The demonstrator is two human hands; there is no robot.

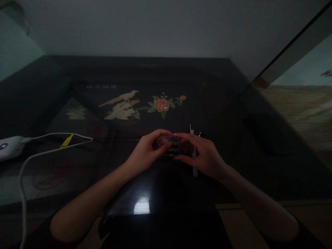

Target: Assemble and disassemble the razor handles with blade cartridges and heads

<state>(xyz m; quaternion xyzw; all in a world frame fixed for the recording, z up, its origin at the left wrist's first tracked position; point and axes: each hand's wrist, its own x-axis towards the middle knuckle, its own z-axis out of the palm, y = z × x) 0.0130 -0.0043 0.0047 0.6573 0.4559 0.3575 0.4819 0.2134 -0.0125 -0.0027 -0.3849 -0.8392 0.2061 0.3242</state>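
Both my hands are around a small clear plastic case (173,145) just over the dark glossy table. My left hand (153,147) grips its left side, thumb across the front and fingers behind. On the other side, my right hand (201,154) holds the right end between thumb and fingers. Much of the case is covered by my fingers, and the dim light hides what is inside it. Partly under my right hand lies a slim pale strip-like tool (195,172) with a hole at its near end. A small dark shiny item (201,134) shows just behind that hand.
At the left edge sits a white device (11,148) with a white cable (38,155) carrying a yellow tag (66,140). The tabletop (160,72) bears a bird-and-flower picture and meets a pale wall (135,27). A dark flat shape (267,133) is at the right.
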